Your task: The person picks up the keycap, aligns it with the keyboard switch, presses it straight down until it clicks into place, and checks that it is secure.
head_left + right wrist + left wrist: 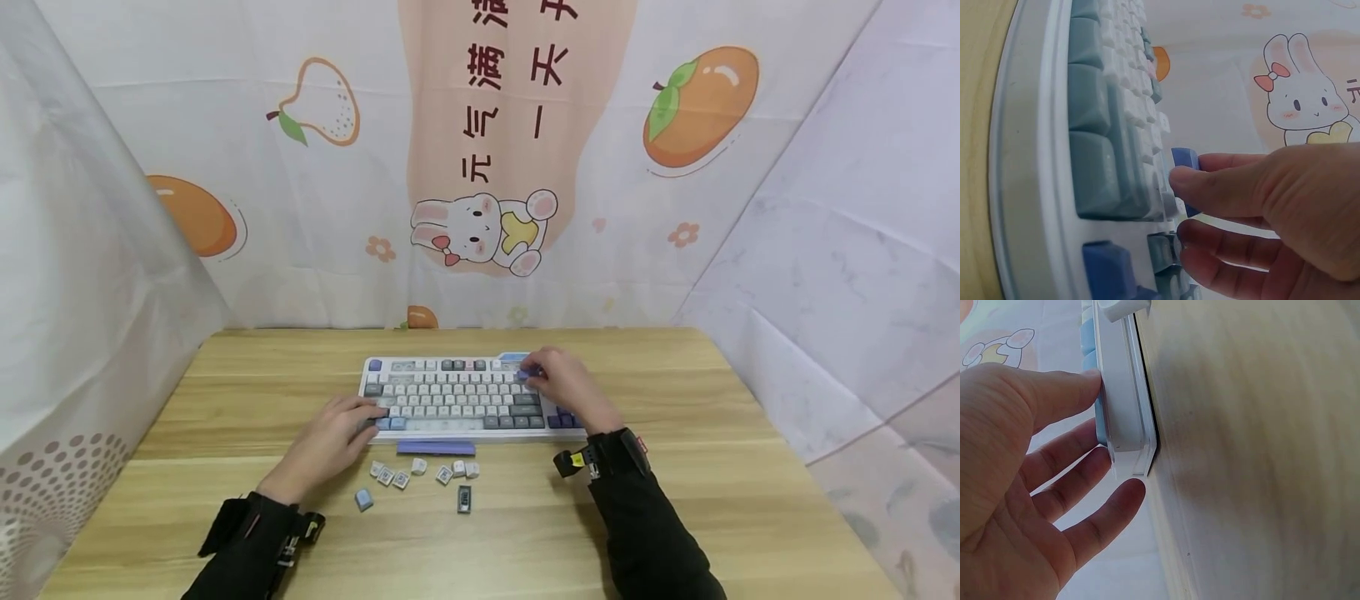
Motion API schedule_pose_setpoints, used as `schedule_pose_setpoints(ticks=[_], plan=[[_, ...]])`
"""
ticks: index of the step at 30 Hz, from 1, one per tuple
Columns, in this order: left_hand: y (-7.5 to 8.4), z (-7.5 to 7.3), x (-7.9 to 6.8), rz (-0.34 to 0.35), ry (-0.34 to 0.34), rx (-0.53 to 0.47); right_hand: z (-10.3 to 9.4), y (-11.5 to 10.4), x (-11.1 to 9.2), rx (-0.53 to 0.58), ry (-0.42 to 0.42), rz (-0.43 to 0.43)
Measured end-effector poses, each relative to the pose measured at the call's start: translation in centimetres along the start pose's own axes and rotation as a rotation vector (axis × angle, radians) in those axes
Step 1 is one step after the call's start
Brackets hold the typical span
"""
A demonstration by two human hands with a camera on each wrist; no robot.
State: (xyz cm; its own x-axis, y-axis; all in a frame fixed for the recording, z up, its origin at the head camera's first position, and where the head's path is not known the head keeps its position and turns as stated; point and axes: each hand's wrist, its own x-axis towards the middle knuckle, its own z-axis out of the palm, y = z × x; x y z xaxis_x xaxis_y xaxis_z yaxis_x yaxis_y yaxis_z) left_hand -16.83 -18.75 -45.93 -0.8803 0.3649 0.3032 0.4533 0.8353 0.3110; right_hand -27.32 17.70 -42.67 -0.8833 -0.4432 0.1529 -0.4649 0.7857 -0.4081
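Observation:
A white keyboard (457,401) with white, grey and blue keycaps lies on the table. At its front left corner my left hand (330,433) touches the edge; the thumb tip (1090,378) lies against the light blue keys and the other fingers spread loosely past the corner. My right hand (566,383) pinches a blue keycap (1184,157) between thumb and fingers, above the upper right part of the keyboard. Its lower fingers are near the grey-green keys (1163,256). The hand partly hides the keys under it.
Before the keyboard lies a long purple keycap (436,448). Several loose white keycaps (401,480) are scattered closer to me, along with a light blue keycap (363,499) and a dark rectangular piece (464,499). A printed cloth (337,208) hangs behind the wooden table (675,500).

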Motion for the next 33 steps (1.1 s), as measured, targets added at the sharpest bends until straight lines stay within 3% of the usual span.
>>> schedule_pose_setpoints(ticks=[23, 33], plan=[[-0.1, -0.06, 0.15, 0.026, 0.022, -0.007, 0.85, -0.01, 0.52, -0.021, 0.032, -0.021], [0.08, 0.1, 0.09, 0.012, 0.026, -0.017, 0.79, -0.37, 0.31, -0.026, 0.014, 0.022]])
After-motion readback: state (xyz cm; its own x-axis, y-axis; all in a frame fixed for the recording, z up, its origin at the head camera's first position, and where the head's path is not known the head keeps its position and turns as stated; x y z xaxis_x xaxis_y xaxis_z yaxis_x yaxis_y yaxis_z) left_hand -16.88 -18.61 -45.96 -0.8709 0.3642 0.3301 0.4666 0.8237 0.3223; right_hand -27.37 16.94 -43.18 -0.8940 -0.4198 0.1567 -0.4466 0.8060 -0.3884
